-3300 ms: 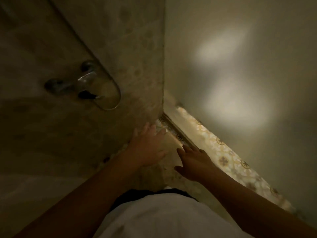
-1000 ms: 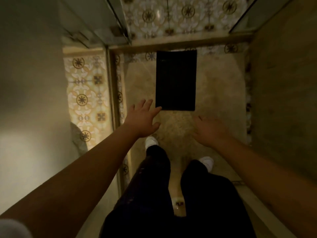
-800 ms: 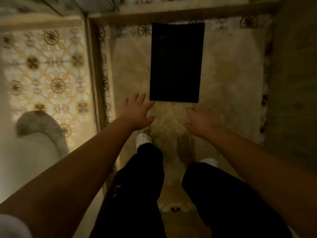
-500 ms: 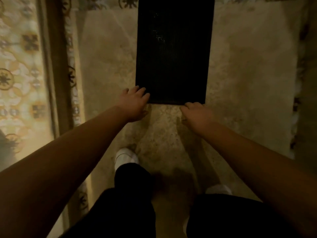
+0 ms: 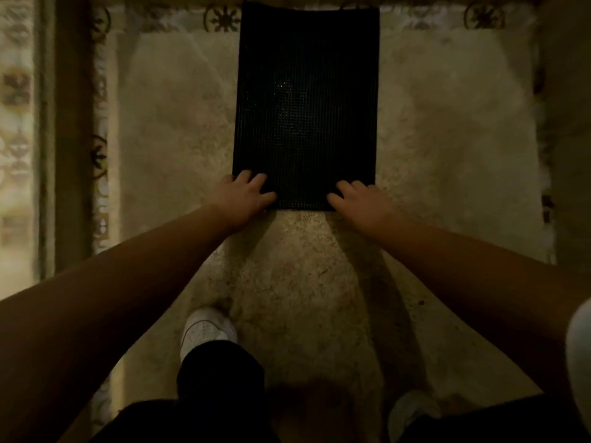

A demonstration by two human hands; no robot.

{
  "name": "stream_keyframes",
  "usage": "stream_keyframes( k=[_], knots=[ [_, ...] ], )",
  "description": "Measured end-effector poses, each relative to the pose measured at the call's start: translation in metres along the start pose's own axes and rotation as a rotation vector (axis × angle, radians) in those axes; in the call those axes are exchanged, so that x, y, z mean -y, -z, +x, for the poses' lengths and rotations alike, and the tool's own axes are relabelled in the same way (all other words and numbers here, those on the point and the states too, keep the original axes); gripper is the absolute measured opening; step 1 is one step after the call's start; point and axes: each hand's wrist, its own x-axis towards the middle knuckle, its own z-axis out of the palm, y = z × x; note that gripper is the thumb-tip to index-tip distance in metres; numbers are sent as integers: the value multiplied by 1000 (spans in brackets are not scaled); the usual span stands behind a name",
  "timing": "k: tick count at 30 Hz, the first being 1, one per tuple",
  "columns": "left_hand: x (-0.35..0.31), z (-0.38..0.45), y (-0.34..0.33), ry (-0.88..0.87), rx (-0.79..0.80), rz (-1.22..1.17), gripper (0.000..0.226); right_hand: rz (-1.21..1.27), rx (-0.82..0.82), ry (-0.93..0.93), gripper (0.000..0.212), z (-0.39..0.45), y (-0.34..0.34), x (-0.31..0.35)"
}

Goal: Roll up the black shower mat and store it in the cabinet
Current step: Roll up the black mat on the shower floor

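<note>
The black shower mat (image 5: pixel 307 100) lies flat on the beige stone shower floor, its long side running away from me. My left hand (image 5: pixel 243 196) rests on the mat's near left corner, fingers and thumb on top of it. My right hand (image 5: pixel 358 199) rests the same way on the near right corner. The near edge shows between the two hands and lies flat on the floor. No cabinet is in view.
A raised threshold (image 5: pixel 67 123) runs along the left, with patterned floor tile (image 5: pixel 16 107) beyond it. A patterned tile border (image 5: pixel 224 17) lies at the mat's far end. A dark wall (image 5: pixel 569 123) stands at the right. My white shoes (image 5: pixel 204 327) stand behind my hands.
I have bent down towards the floor. Both hands moved forward from just short of the mat's near edge onto its two near corners.
</note>
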Motion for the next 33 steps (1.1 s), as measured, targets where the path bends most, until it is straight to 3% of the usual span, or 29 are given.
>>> stream_keyframes(
  k=[11, 19, 23, 30, 33],
  knots=[
    [8, 2, -4, -6, 54, 18, 36, 76, 22, -37, 53, 4, 2, 1],
    [11, -1, -15, 16, -22, -121, 34, 294, -172, -68, 29, 1, -18, -16],
    [14, -1, -17, 47, -83, -191, 34, 397, -273, -124, 27, -4, -22, -23],
    [16, -8, -17, 86, -155, -272, 35, 336, -73, -111, 38, 1, -15, -15],
    [14, -8, -14, 79, -98, -366, 29, 414, 28, -112, 37, 5, -6, -24]
  ],
)
